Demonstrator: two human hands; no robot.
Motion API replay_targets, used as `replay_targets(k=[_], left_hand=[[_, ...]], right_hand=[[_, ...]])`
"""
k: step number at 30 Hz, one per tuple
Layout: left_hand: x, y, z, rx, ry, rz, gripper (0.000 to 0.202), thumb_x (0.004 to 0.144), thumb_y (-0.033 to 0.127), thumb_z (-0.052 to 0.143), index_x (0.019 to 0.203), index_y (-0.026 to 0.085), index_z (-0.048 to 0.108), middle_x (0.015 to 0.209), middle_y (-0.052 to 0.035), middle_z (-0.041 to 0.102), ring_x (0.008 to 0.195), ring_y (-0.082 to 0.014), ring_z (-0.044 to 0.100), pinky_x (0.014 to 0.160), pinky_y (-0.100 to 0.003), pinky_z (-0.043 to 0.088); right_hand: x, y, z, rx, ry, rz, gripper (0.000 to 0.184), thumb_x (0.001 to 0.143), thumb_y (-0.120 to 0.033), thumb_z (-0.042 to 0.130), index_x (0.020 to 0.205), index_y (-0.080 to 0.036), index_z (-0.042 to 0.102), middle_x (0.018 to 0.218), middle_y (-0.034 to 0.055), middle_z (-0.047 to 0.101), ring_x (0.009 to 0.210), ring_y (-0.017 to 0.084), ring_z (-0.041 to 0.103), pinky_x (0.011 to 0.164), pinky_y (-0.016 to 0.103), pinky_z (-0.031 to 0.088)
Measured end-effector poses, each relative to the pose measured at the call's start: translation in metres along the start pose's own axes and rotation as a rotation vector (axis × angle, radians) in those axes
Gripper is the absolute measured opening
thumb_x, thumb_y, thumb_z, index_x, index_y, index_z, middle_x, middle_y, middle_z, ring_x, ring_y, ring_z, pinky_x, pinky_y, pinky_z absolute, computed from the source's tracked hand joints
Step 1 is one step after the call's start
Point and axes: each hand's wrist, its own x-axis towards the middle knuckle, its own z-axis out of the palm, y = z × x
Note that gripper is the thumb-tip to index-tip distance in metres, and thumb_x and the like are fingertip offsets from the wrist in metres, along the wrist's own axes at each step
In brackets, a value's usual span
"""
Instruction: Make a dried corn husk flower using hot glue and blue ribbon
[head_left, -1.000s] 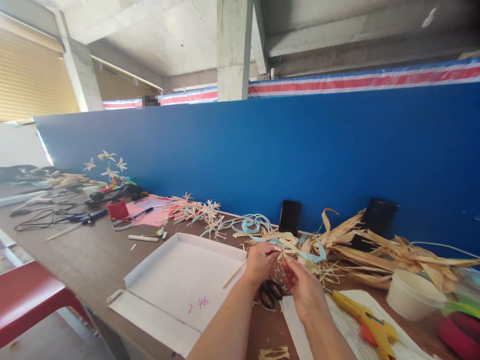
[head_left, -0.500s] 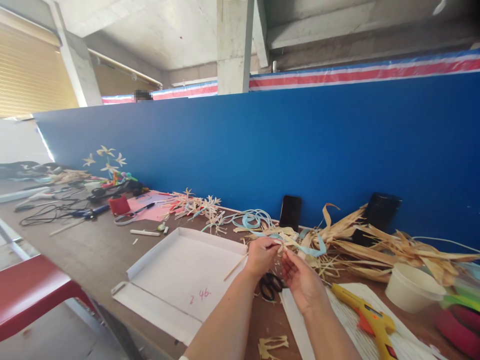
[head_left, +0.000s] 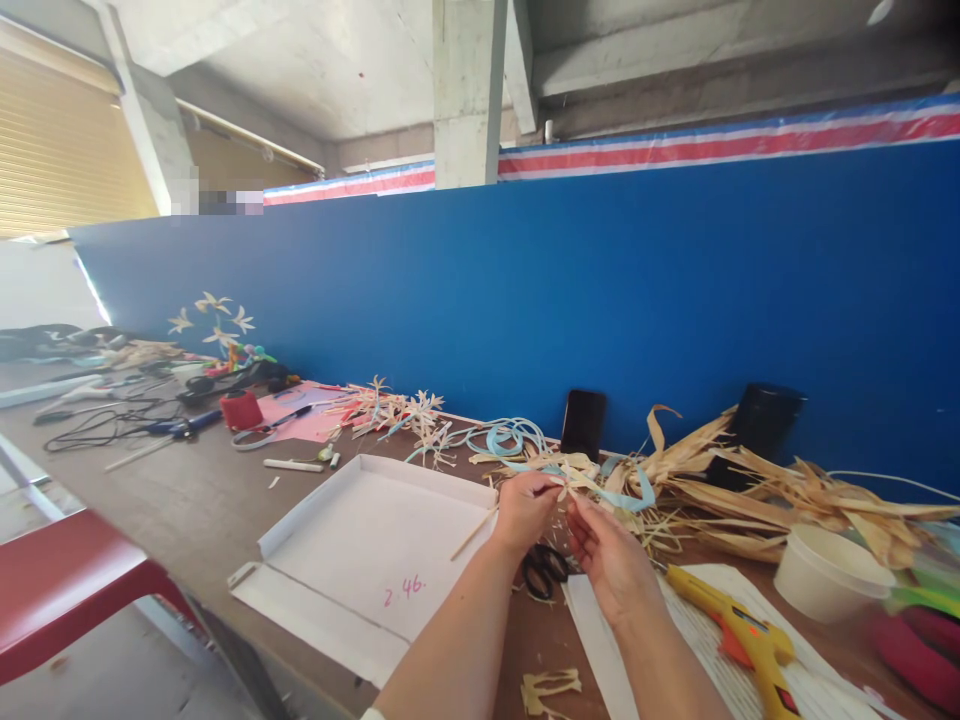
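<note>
Over the right edge of the white box lid [head_left: 420,510], my left hand [head_left: 523,508] pinches a small pale corn-husk piece [head_left: 564,490] with petal-like strips. My right hand [head_left: 611,555] meets it from the right, thumb and fingertips closed on the same piece. Part of the piece is hidden by my fingers. A thin stick [head_left: 472,534] slants out below my left hand; whether it is held, I cannot tell. Black-handled scissors [head_left: 545,572] lie under my hands. Dry husks [head_left: 735,480] and light-blue ribbon [head_left: 630,498] are just beyond.
A yellow glue gun [head_left: 739,630] rests on printed paper at right, beside a white tub [head_left: 829,575]. Two dark phones, one [head_left: 583,424] in the middle, lean on the blue partition [head_left: 450,300]. Husk flowers [head_left: 420,408], a red spool [head_left: 241,411] and cables lie left.
My hands stay together on the husk piece, with a slight shift of the right fingers. The view has moved a little. A blurred shape behind the partition has gone left.
</note>
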Motion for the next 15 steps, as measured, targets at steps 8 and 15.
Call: replay_targets(k=[8,15], left_hand=[[0.004,-0.001,-0.003,0.005,0.036,-0.041,0.011,0.069,0.025,0.062,0.072,0.018,0.071,0.074,-0.001,0.066,0.072,-0.014,0.058,0.069,-0.023,0.043],[0.006,-0.009,0.0,-0.218,-0.057,-0.25,0.021,0.061,0.032,0.07,0.068,0.013,0.067,0.064,0.0003,0.058,0.059,-0.0093,0.049,0.061,-0.021,0.038]], right_hand=[[0.012,0.003,-0.011,-0.299,0.173,-0.33,0.047,0.068,-0.046,0.059,0.107,-0.02,0.059,0.093,0.0064,0.067,0.08,0.022,0.063,0.053,0.025,0.046],[0.015,0.002,-0.017,-0.714,0.133,-0.536,0.041,0.068,-0.04,0.058,0.103,-0.019,0.064,0.093,0.0065,0.068,0.077,0.022,0.062,0.067,0.032,0.047]])
